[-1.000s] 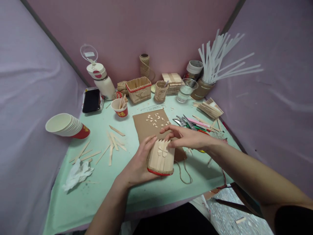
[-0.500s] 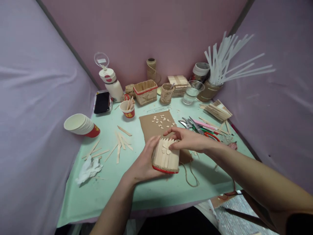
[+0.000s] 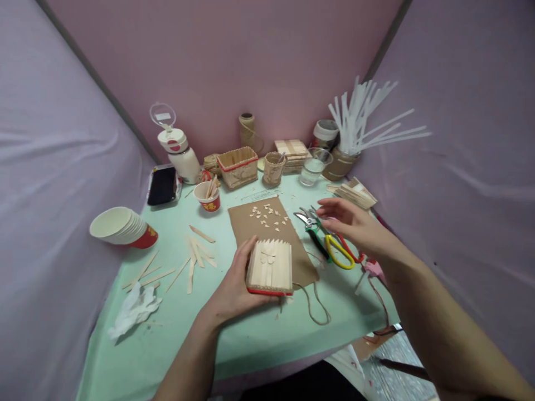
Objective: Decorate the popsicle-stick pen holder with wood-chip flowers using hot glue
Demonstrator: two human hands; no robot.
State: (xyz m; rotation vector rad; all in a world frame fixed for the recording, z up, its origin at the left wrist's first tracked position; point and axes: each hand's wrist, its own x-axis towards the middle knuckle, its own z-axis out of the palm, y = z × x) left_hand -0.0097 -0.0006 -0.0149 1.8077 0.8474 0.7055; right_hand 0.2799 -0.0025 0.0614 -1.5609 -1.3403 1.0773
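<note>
So our left hand had the stick box in its grip near the front edge of the table, probably so the petal side faced us. Our right hand's grip looked loosely parted by the pruners, toward the right edge.

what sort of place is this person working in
Probably a small handicraft booth: a pale green table stands before a plain pink wall, the left hand holds a pale slatted wooden piece with a red base edge, and a flat brown cardboard sheet carries small pale wooden petal shapes.
</note>
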